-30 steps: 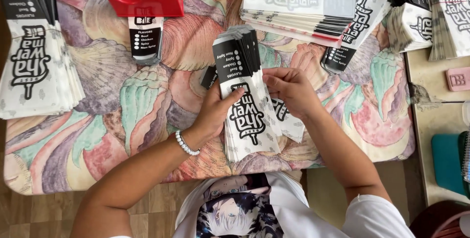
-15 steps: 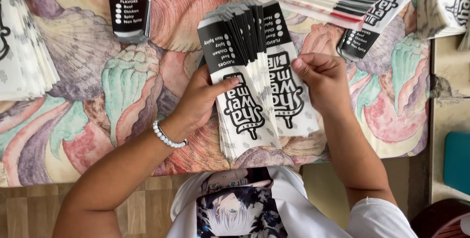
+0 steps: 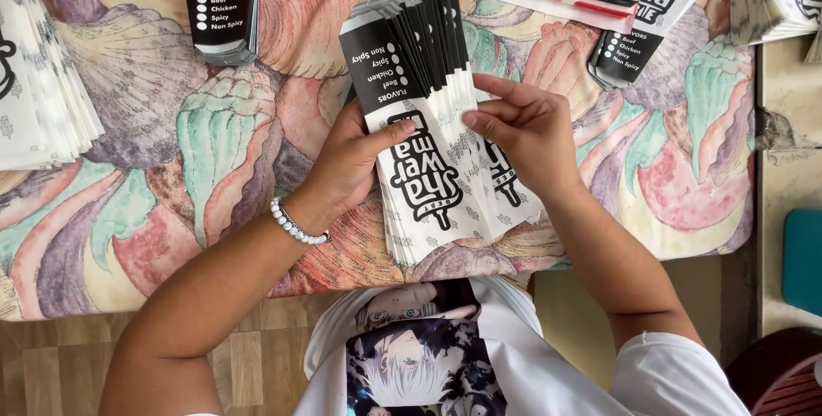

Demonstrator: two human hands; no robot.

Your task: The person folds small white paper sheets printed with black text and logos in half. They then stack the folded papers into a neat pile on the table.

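Mid-frame, the fanned stack of paper sleeves [image 3: 428, 116] now spreads wider than a moment ago; left hand [image 3: 351, 163] clamps it, right hand [image 3: 527, 129] thumbs through, counting apparently underway.

A tablecloth [image 3: 214, 151] printed with large shells in pink, teal and purple is covering the table across most of the frame. Pale wood-look flooring [image 3: 51, 365] is showing at lower left, evenly lit.
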